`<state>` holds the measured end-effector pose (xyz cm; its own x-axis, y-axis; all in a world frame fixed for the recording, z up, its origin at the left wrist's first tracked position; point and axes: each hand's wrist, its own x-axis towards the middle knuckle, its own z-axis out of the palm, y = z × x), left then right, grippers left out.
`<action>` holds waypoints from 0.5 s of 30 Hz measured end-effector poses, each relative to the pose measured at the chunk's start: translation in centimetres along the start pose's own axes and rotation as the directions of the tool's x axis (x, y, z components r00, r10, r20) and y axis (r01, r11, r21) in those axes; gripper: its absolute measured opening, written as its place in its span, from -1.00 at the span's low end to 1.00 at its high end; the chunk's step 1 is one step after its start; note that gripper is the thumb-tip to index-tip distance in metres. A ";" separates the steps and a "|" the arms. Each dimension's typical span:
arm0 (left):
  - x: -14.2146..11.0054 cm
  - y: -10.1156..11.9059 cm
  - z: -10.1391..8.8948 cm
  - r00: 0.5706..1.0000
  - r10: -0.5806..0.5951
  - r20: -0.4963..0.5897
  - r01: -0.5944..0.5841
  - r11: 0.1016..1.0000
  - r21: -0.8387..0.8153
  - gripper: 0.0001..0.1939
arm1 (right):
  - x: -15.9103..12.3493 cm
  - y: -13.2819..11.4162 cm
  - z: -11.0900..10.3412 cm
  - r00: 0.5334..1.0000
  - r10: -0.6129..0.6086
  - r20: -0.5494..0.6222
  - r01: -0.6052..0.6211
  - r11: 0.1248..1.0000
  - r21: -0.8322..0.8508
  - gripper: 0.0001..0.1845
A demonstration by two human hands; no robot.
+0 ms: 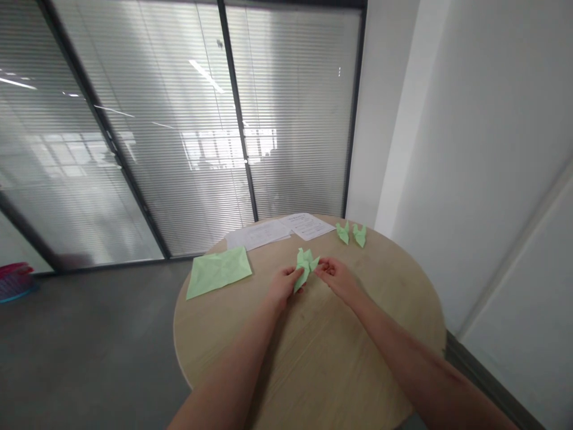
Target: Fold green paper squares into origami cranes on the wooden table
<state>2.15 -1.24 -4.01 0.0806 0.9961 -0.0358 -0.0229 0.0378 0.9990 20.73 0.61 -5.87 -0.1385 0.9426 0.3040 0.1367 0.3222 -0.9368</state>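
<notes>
A light green folded paper bird is held above the middle of the round table. My left hand pinches its lower left part, thumb on top and fingers underneath. At its right tip, the closed fingers of my right hand grip the pointed end. Two similar green paper birds, one beside the other, stand near the far right edge. Flat on the left side lies creased green paper.
White printed sheets overlap along the far edge of the wooden table. Behind it are glass panels with blinds; a white wall rises on the right. A pink and blue basket sits on the floor at far left.
</notes>
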 end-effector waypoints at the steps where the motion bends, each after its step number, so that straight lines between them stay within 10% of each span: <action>1: 0.0 0.0 0.0 1.000 -0.010 0.015 0.010 1.000 -0.002 -0.50 | 0.0 0.2 0.0 1.000 0.011 -0.003 -0.011 1.000 -0.019 -0.56; 9: 0.0 0.3 0.2 0.994 -0.104 0.036 0.107 0.991 -0.075 -0.55 | 1.7 1.0 -2.4 0.975 0.099 -0.198 -0.102 0.995 -0.004 -0.61; 15: 0.5 0.1 0.6 0.999 -0.019 -0.044 0.029 0.972 0.235 -0.61 | 5.2 1.5 -11.1 0.935 0.102 -0.341 -0.160 0.976 -0.147 -0.65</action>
<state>2.83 -0.76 -3.93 0.0369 0.9977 -0.0564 0.2143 0.0472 0.9756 31.06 6.99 -3.75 0.2187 0.9437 0.2481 0.3001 0.1769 -0.9374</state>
